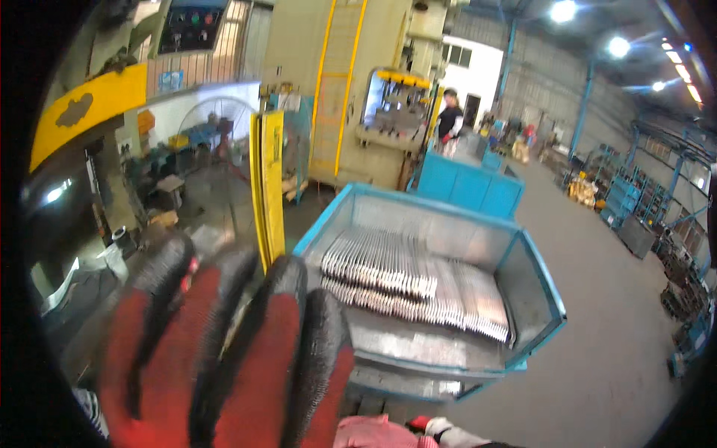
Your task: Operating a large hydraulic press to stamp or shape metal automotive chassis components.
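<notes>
A: Metal strips (407,280) are what matter here: flat stamped pieces stacked in overlapping rows inside the blue bin (541,276), filling its far and middle part and leaving the near floor of the bin bare.

B: And the big glove in front?

A: That is the left hand (224,358), in a red glove with dark ribbed finger backs, raised close to the camera. The fingers are extended and lie nearly side by side, only slightly fanned, and they grip nothing. It hangs in the air on the near side of the bin, apart from the strips.

B: Why are the strips laid like that?

A: Probably so they stay in order and can be lifted off one row at a time; shingled rows keep thin parts from sliding into a heap.

B: The other hand?

A: The right hand (437,429) barely shows at the bottom edge, a bit of red and pale glove. I cannot tell whether it is open or closed.

B: What surrounds the bin?

A: A yellow guard post (269,187) stands just left of it, a large cream press (373,97) behind, and a person in dark clothes (450,116) works well beyond, near a second blue bin (470,183).
</notes>
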Demonstrator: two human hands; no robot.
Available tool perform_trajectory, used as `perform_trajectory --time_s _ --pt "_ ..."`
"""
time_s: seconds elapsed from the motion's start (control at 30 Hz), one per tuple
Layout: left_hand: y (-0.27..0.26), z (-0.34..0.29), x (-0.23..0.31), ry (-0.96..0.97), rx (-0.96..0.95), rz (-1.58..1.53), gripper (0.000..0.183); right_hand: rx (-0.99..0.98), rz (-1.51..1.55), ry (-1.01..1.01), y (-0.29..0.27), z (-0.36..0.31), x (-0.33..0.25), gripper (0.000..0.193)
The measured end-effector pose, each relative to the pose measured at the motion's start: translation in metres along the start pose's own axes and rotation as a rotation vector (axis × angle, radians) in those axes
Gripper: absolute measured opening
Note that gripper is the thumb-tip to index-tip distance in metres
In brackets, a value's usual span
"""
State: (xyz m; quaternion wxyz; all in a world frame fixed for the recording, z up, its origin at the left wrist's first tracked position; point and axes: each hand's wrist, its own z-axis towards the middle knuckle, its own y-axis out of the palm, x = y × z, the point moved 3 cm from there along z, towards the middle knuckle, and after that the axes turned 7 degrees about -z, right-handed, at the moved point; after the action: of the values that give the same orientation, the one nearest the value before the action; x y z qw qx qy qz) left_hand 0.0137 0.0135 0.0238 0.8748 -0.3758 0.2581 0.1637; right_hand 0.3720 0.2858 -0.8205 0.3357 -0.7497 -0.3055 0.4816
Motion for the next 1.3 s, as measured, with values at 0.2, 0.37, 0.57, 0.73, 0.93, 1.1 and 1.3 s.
perform_trajectory --time_s 0.2,0.37,0.57,0.73,0.93,1.1,1.3 --pt "0.007 -0.02 0.018 -0.256 -0.232 -0.096 0.04 0.008 0.356 0.583 -0.093 0.022 -0.103 0.047" --pt "0.159 -0.15 0.013 -0.597 -0.366 -0.541 0.052 0.143 0.05 0.182 -0.127 -0.019 -0.166 0.029" --pt "0.185 -0.385 0.134 -1.309 -1.058 -0.648 0.055 -0.209 -0.033 0.297 -0.118 0.06 -0.145 0.029" --pt "0.146 -0.435 0.188 -1.625 -1.214 -0.656 0.061 -0.315 -0.2 0.162 -0.128 0.103 -0.149 0.029" --pt "0.135 -0.444 0.187 -1.706 -1.035 -0.539 0.06 -0.38 -0.483 -0.118 -0.132 0.146 -0.151 0.029" --pt "0.164 -0.443 0.188 -1.584 -0.984 -0.634 0.058 -0.239 0.016 0.115 -0.136 0.19 -0.174 0.034" --pt "0.194 -0.425 0.174 -1.477 -1.113 -0.754 0.058 -0.149 0.338 0.582 -0.15 0.145 -0.195 0.045"
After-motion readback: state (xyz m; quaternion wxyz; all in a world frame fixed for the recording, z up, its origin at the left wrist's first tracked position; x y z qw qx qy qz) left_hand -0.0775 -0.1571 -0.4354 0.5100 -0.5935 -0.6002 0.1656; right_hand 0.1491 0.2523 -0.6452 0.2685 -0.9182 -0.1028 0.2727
